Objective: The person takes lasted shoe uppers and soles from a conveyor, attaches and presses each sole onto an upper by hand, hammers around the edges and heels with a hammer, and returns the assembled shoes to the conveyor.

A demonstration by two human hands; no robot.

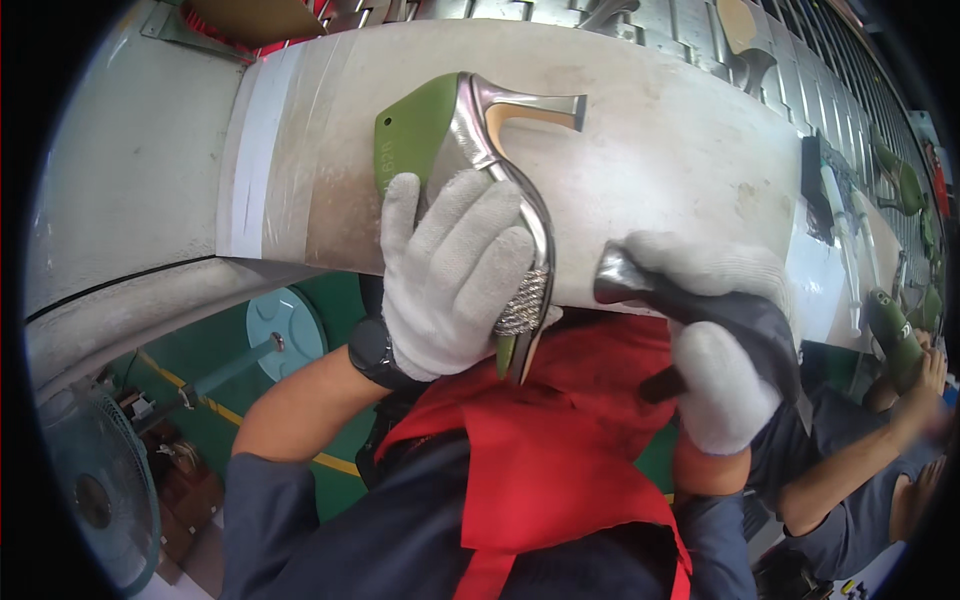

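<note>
A silver high-heeled sandal (469,130) lies on its side on the work board, with a green shoe last (418,130) inside it. The slim heel points to the right, and the glittery strap (522,305) is at the near end. My left hand (455,270), in a white knit glove, is closed over the sandal's middle and presses on the last. To the right, my right hand (725,390), gloved too, grips a dark hammer (730,312). Its shiny rounded face (617,272) points toward the sandal but stays apart from it. Part of the handle is hidden by the glove.
The pale work board (660,130) spans the bench, with a metal slat conveyor (670,45) behind it. At the right a co-worker's hand (930,385) holds another green last (893,335). A fan (100,490) stands at lower left. My red apron (570,470) hangs below the board.
</note>
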